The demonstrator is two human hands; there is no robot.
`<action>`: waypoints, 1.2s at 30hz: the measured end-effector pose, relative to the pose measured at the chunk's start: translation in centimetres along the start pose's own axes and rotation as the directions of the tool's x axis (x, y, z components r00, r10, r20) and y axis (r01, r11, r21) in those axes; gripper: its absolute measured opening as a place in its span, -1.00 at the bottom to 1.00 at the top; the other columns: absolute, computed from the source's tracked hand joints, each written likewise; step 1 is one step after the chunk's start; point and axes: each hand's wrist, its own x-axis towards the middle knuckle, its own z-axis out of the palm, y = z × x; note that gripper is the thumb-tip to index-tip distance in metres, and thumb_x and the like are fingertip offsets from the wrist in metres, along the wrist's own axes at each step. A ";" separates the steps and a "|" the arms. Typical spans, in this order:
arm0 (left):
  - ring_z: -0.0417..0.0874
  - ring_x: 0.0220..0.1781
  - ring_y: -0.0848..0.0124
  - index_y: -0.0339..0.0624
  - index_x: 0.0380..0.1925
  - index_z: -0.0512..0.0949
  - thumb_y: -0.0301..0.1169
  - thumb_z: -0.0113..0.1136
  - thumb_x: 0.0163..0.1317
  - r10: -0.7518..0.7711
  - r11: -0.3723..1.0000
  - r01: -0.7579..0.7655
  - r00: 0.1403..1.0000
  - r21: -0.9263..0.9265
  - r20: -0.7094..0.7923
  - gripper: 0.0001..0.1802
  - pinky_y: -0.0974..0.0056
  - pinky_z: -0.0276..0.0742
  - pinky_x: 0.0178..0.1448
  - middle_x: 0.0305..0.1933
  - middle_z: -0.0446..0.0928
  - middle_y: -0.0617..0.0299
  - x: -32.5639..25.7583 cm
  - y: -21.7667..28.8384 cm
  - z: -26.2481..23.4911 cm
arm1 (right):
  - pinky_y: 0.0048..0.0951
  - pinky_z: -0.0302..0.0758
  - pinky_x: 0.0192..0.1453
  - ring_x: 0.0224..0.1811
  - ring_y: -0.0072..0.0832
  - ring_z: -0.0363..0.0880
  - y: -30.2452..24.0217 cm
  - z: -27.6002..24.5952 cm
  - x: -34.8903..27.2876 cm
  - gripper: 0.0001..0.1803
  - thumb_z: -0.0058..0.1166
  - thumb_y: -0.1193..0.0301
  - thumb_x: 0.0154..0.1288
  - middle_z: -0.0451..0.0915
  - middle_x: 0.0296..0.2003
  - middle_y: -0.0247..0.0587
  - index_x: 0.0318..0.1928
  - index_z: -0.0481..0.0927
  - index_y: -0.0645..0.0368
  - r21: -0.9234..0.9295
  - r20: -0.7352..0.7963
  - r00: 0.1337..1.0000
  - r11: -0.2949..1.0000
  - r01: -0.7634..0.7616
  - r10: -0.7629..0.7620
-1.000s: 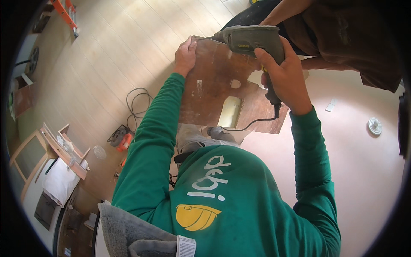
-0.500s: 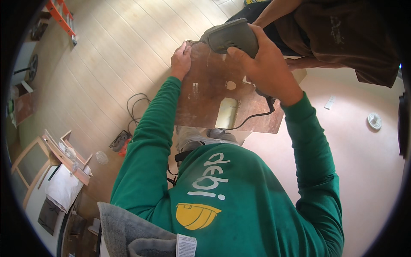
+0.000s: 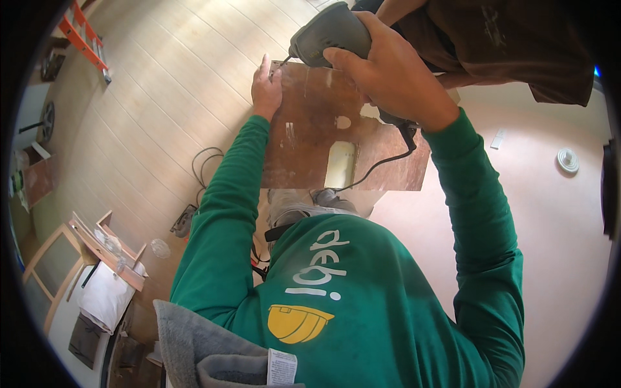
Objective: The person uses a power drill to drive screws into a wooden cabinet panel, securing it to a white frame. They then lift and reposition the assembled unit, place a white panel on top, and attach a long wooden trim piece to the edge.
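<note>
My right hand [image 3: 404, 74] is wrapped round the handle of a dark corded power drill [image 3: 333, 35]. Its bit points left, down to the far left corner of a worn brown board [image 3: 307, 123]. At that corner my left hand [image 3: 266, 90] grips the board's left edge, index finger pointing away from me and thumb near the bit. Cut-outs and pale scuffs mark the board, including a longer rectangular opening towards me. From the drill's handle a black cord [image 3: 381, 161] runs down over the board. Whether the bit touches the wood I cannot tell.
A person in a brown garment [image 3: 511, 52] stands close at the far right. An orange ladder [image 3: 84, 42] is at the far left. Wooden frames [image 3: 55, 265] and a white bag [image 3: 103, 294] lie at the lower left. A cable [image 3: 200, 165] loops on the plank-patterned floor.
The drill and my right hand have shifted left and away from me, with the bit now nearer the corner. My left index finger has straightened beside the board.
</note>
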 end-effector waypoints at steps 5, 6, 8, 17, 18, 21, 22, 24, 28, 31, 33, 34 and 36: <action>0.66 0.26 -0.06 -0.12 0.19 0.70 -0.18 0.28 0.41 0.191 0.967 -0.185 0.981 0.173 -0.020 -0.57 0.07 0.51 0.42 0.28 0.60 -0.22 1.5 -0.9 0.0 | -0.03 0.61 0.11 -0.02 0.22 0.71 -0.7 0.3 -0.4 -0.34 0.24 0.11 0.31 0.69 -0.10 0.37 0.19 0.50 0.43 0.022 -0.024 0.999 0.999 -0.025 0.025; 0.67 0.25 -0.04 -0.11 0.14 0.72 -0.18 0.30 0.40 0.180 0.977 -0.175 0.983 0.120 -0.030 -0.59 0.07 0.51 0.41 0.23 0.63 -0.19 1.7 -0.7 0.2 | -0.03 0.61 0.11 -0.03 0.23 0.70 -0.3 0.2 -0.8 -0.35 0.25 0.11 0.31 0.69 -0.11 0.36 0.19 0.50 0.42 0.023 -0.046 0.999 0.999 -0.022 0.023; 0.69 0.22 -0.02 -0.10 0.06 0.77 -0.17 0.33 0.37 0.161 0.987 -0.160 0.986 0.010 -0.036 -0.63 0.07 0.52 0.40 0.15 0.69 -0.15 2.2 -0.1 0.7 | -0.07 0.62 0.04 -0.10 0.16 0.72 0.2 -0.4 -1.5 -0.35 0.27 0.11 0.30 0.70 -0.14 0.31 0.20 0.51 0.39 0.062 -0.092 0.996 0.998 0.013 -0.007; 0.75 -0.17 0.27 -0.35 0.00 0.68 -0.35 0.06 0.56 0.013 0.936 -0.039 0.997 -0.349 -0.076 -0.69 0.23 0.65 -0.01 -0.16 0.73 0.09 0.1 7.0 -3.7 | -0.53 0.51 -0.49 -0.55 -0.64 0.55 -0.4 -13.2 -16.1 -0.36 0.30 0.14 0.39 0.67 -0.37 -0.22 0.29 0.49 0.32 0.259 -0.032 0.883 0.858 -0.444 0.468; 0.77 -0.06 0.29 -0.36 0.07 0.65 -0.36 0.02 0.58 -0.094 0.860 0.111 0.994 -0.498 0.059 -0.68 0.27 0.64 0.08 -0.09 0.72 0.06 -1.0 7.7 -3.8 | -0.54 0.51 -0.49 -0.56 -0.63 0.55 0.5 -14.3 -18.7 -0.37 0.29 0.16 0.40 0.67 -0.37 -0.21 0.30 0.48 0.32 0.259 -0.071 0.859 0.841 -0.474 0.507; 0.75 -0.20 0.31 -0.32 -0.10 0.61 -0.42 -0.05 0.54 -0.038 0.741 0.221 0.957 -0.634 0.288 -0.74 0.26 0.66 0.06 -0.24 0.67 0.15 -5.3 7.0 -2.2 | -0.56 0.49 -0.50 -0.58 -0.62 0.54 3.3 -16.0 -25.0 -0.39 0.28 0.21 0.42 0.66 -0.38 -0.20 0.30 0.45 0.34 0.294 -0.161 0.773 0.777 -0.556 0.614; 0.72 -0.24 0.32 -0.29 -0.15 0.60 -0.43 -0.06 0.53 -0.113 0.662 0.328 0.933 -0.674 0.343 -0.76 0.27 0.65 0.03 -0.25 0.66 0.17 -7.2 8.2 -2.1 | -0.56 0.48 -0.50 -0.58 -0.62 0.53 4.2 -16.3 -26.5 -0.40 0.27 0.23 0.43 0.65 -0.38 -0.20 0.30 0.44 0.35 0.318 -0.180 0.736 0.747 -0.584 0.652; 0.66 -0.34 0.36 -0.24 -0.26 0.58 -0.45 -0.07 0.51 -0.236 0.466 0.517 0.855 -0.718 0.462 -0.77 0.27 0.63 -0.05 -0.26 0.64 0.20 -11.6 10.7 -0.9 | -0.56 0.47 -0.52 -0.59 -0.63 0.53 6.3 -16.5 -29.9 -0.42 0.27 0.26 0.44 0.64 -0.39 -0.20 0.30 0.44 0.35 0.372 -0.216 0.680 0.703 -0.606 0.701; 0.62 -0.37 0.38 -0.24 -0.27 0.61 -0.37 0.07 0.48 -0.127 0.583 0.594 0.740 -0.554 0.660 -0.79 0.28 0.56 -0.14 -0.40 0.55 0.29 -16.5 8.9 4.1 | -0.53 0.46 -0.55 -0.59 -0.63 0.52 12.5 -16.5 -34.0 -0.44 0.26 0.31 0.45 0.63 -0.39 -0.20 0.31 0.43 0.33 0.461 -0.246 0.640 0.668 -0.584 0.728; 0.64 -0.39 0.35 -0.20 -0.19 0.65 -0.24 0.17 0.45 0.000 0.935 0.201 0.824 -0.292 0.566 -0.75 0.22 0.55 -0.21 -0.50 0.50 0.28 -21.1 13.9 7.4 | -0.52 0.47 -0.54 -0.59 -0.62 0.53 17.1 -16.8 -35.8 -0.41 0.27 0.33 0.44 0.63 -0.39 -0.22 0.35 0.42 0.32 0.504 -0.262 0.649 0.675 -0.539 0.714; 0.66 -0.40 0.29 -0.13 -0.10 0.67 -0.13 0.23 0.42 0.099 0.973 0.020 0.864 -0.230 0.493 -0.69 0.17 0.56 -0.24 -0.54 0.50 0.23 -22.7 17.2 11.0 | -0.51 0.48 -0.54 -0.59 -0.61 0.53 20.4 -17.6 -35.8 -0.40 0.28 0.32 0.44 0.63 -0.39 -0.22 0.37 0.41 0.32 0.495 -0.262 0.691 0.708 -0.504 0.674; 0.68 -0.39 0.25 -0.08 -0.04 0.66 -0.08 0.25 0.41 0.084 0.993 -0.032 0.858 -0.111 0.506 -0.66 0.14 0.57 -0.24 -0.52 0.54 0.19 -23.3 19.1 12.8 | -0.50 0.49 -0.53 -0.58 -0.61 0.53 22.7 -17.9 -35.7 -0.39 0.28 0.32 0.44 0.63 -0.40 -0.23 0.37 0.40 0.31 0.495 -0.256 0.708 0.718 -0.488 0.658; 0.71 -0.37 0.16 0.02 0.07 0.66 0.02 0.29 0.37 0.062 0.979 -0.154 0.850 0.134 0.522 -0.57 0.08 0.59 -0.23 -0.48 0.60 0.12 -23.8 22.0 15.7 | -0.48 0.53 -0.51 -0.57 -0.58 0.56 26.9 -18.0 -35.9 -0.35 0.29 0.28 0.42 0.63 -0.40 -0.22 0.38 0.40 0.32 0.480 -0.251 0.751 0.752 -0.452 0.611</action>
